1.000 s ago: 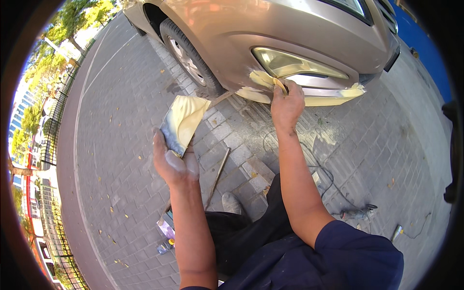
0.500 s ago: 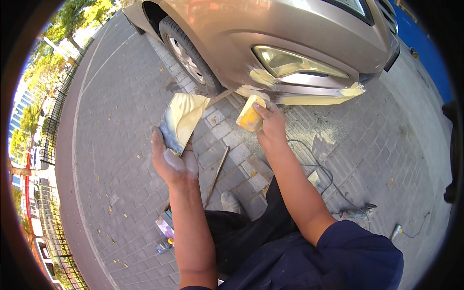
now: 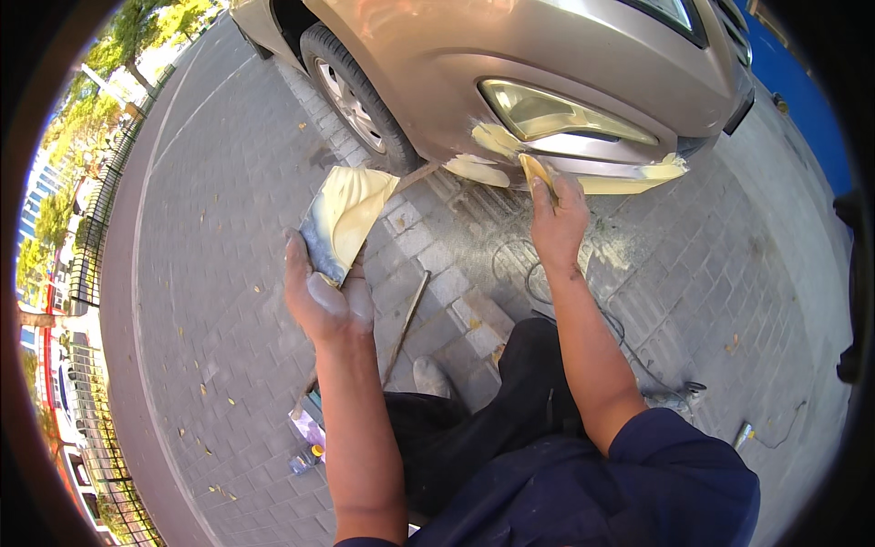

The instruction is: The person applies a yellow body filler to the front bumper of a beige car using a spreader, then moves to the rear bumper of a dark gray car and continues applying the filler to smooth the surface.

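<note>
Grey brick paving [image 3: 228, 301] stretches open leftward toward a black railing [image 3: 96, 246]. Left hand [image 3: 324, 296] grips a flat board heaped with glossy pale-yellow filler [image 3: 346, 219]. Right hand [image 3: 558, 223] pinches a yellow spreader [image 3: 536, 173] against the tan car's putty-smeared bumper [image 3: 583, 150].

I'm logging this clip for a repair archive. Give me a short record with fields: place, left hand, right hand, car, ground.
place: paved street beside a tan car
left hand: holds a flat board loaded with pale yellow filler
right hand: presses a spreader against the bumper
car: yellow filler patches smeared under the headlight
ground: grey paving, a thin cable, a stick
</note>
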The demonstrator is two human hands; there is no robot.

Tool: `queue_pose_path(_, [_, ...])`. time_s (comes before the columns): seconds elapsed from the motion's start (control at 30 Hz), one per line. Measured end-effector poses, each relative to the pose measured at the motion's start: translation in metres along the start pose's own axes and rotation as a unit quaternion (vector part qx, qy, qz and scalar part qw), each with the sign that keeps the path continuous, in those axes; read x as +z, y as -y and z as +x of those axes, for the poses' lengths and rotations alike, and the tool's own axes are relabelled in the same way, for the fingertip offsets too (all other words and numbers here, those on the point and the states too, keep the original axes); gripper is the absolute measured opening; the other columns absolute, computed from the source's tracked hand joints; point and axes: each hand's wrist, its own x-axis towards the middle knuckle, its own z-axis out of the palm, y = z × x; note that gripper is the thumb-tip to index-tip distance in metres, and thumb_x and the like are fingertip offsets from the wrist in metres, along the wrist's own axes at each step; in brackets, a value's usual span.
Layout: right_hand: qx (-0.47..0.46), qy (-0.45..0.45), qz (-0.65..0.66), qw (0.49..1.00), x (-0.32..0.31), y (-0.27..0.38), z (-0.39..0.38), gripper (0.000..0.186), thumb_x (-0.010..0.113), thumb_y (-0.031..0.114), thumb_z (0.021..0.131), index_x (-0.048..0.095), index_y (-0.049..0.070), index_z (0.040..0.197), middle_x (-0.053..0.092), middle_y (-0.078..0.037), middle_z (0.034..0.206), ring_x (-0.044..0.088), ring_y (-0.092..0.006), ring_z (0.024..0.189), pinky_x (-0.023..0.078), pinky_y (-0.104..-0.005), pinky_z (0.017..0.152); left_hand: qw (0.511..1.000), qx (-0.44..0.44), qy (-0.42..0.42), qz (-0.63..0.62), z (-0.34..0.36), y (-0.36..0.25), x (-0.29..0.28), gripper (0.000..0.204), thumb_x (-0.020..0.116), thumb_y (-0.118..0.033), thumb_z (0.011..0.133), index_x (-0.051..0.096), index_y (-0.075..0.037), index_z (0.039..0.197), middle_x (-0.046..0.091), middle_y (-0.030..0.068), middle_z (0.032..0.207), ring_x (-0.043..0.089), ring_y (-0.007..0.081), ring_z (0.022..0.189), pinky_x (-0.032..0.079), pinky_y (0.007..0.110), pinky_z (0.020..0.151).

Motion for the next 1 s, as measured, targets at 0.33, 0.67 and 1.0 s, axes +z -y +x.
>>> queue_pose_path(0.33, [-0.225, 0.005, -0.093, 0.97, 0.002, 0.026, 0.06, 0.025, 0.074, -0.003, 0.089, 0.078, 0.006, 0.113, 0.073, -0.012, 0.109, 0.062, -0.0377, 0.104, 0.053, -0.0478, 0.091, 1.0, 0.004, -0.005, -0.005, 0.002, -0.001, -0.002, 0.039, 0.049, -0.032, 0.117, 0.062, 0.0, 0.134, 0.071, 0.0159, 0.134, 0.07, 0.0336, 0.122, 0.054, 0.051, 0.102])
queue_pose_path(0.67, [-0.245, 0.04, -0.126, 0.96, 0.005, 0.015, 0.057, 0.035, 0.073, -0.004, 0.088, 0.081, 0.008, 0.12, 0.073, -0.01, 0.111, 0.063, -0.0354, 0.105, 0.054, -0.0465, 0.093, 0.999, 0.002, 0.04, -0.011, 0.008, 0.002, -0.015, 0.035, 0.056, -0.031, 0.114, 0.061, -0.006, 0.138, 0.071, 0.0102, 0.133, 0.07, 0.0293, 0.122, 0.054, 0.05, 0.104])
queue_pose_path(1.0, [-0.158, 0.042, -0.104, 0.981, -0.011, -0.011, 0.024, 0.035, 0.074, -0.001, 0.089, 0.081, 0.009, 0.122, 0.071, -0.012, 0.106, 0.061, -0.038, 0.102, 0.054, -0.0475, 0.092, 1.0, 0.011, 0.002, -0.002, 0.004, 0.001, -0.007, 0.036, 0.051, -0.031, 0.116, 0.062, -0.001, 0.132, 0.072, 0.0161, 0.129, 0.071, 0.0345, 0.117, 0.055, 0.051, 0.098])
